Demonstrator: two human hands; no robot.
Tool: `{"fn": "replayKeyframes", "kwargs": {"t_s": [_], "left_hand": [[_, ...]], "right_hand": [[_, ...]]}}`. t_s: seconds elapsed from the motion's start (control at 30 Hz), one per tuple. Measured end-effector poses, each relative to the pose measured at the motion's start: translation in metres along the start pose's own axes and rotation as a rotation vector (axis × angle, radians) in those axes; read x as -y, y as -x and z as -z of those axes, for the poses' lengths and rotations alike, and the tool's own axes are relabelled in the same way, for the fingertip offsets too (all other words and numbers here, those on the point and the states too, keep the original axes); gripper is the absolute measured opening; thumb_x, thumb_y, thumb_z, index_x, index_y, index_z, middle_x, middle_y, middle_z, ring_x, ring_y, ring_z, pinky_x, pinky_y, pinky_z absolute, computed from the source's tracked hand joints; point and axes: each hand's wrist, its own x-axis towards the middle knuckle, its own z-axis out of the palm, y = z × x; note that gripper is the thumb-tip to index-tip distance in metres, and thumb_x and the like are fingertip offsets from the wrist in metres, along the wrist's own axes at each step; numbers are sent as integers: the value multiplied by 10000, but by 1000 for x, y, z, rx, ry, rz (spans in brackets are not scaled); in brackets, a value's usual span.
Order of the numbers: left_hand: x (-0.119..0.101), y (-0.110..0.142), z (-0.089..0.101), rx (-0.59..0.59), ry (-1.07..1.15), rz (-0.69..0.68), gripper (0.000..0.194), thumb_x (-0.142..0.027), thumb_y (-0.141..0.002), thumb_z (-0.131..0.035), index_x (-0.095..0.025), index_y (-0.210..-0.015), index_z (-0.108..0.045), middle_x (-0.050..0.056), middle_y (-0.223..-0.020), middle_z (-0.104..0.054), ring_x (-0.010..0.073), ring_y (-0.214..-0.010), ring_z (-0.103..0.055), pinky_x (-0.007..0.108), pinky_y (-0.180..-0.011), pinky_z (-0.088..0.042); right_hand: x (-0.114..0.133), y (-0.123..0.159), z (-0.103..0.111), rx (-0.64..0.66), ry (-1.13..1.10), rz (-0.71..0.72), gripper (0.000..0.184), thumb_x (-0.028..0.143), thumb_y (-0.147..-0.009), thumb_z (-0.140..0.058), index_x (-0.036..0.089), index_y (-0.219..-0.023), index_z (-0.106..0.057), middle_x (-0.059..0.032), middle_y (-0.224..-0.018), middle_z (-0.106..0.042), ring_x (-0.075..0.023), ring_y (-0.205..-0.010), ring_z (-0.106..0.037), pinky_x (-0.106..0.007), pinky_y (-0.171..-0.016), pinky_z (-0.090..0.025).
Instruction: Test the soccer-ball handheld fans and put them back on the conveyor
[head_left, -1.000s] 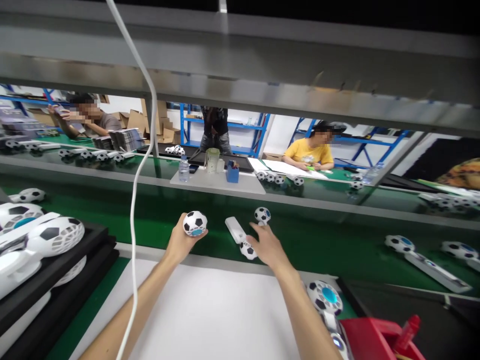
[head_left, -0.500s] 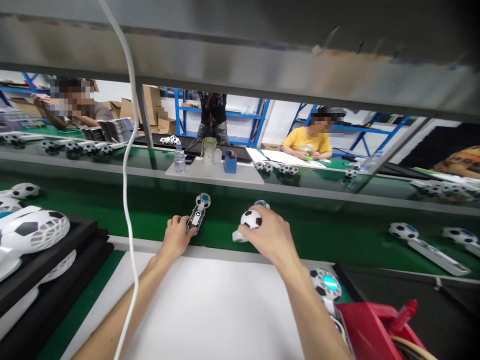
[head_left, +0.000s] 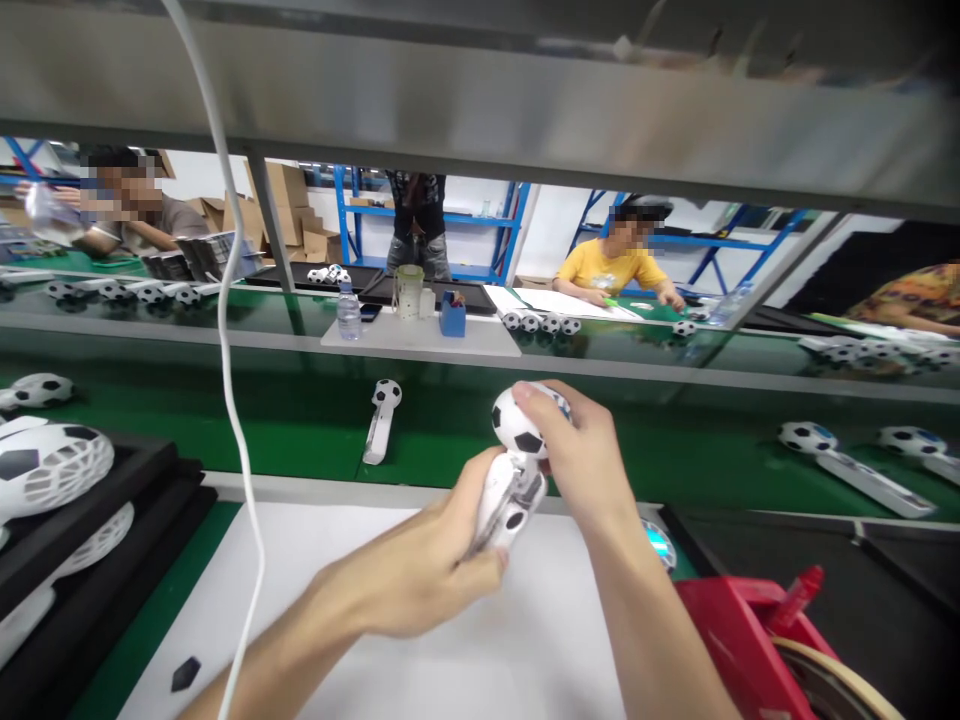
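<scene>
Between my hands, above the far edge of a white sheet (head_left: 420, 650), is a white handheld fan (head_left: 517, 430) with a football-patterned round head. My left hand (head_left: 420, 560) is closed around its handle, whose inner side partly shows. Closed on the ball-shaped head is my right hand (head_left: 585, 440), thumb on top. A second football-patterned fan (head_left: 383, 415) lies on the green belt (head_left: 300, 430), touched by neither hand. On the sheet's lower left rests a small black pentagon piece (head_left: 186, 673).
Black trays (head_left: 157, 480) with fans are stacked at left. A red bin (head_left: 727, 630) holding a red marker stands at right, near more fans (head_left: 855, 470). A white cable (head_left: 229, 380) hangs in front. Beyond the shelf, co-workers sit, one in a yellow shirt (head_left: 611, 268).
My left hand has left the fan on the belt and moved right to the handle of the one in my right hand. That fan is lifted nearer. The black pentagon has come into view.
</scene>
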Motion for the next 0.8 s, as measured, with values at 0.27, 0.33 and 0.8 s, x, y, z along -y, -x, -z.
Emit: {"fn": "replayKeyframes", "kwargs": {"t_s": [0.27,0.33,0.8], "left_hand": [[-6,3,0,51,709,-6,843,-235,-896,-611,-413,-1533,-88,58,-1082,-577,190,-798,-630,379,-736,-565],[-10,3,0,57,797,-17,892,-222,-897,-619,-434,-1540,-39,61,-1090,-586,187,-780,-649,377,-720,-579],[-10,5,-6,-69,721,-59,650,-278,-949,-586,-455,-1480,-256,29,-1087,-526,135,-788,-576,283,-697,-532]], "right_hand": [[-2,0,3,170,-251,124,397,458,-823,-694,253,-1151,-607,-3,-964,-678,-170,-795,-650,-247,-650,-524],[-1,3,1,123,-190,201,388,460,-853,-673,251,-1167,-582,-4,-978,-674,-169,-812,-655,-264,-699,-541],[7,12,12,457,-323,191,868,278,-807,-779,398,-1492,-261,-20,-1205,-617,-209,-946,-669,-347,-836,-591]]}}
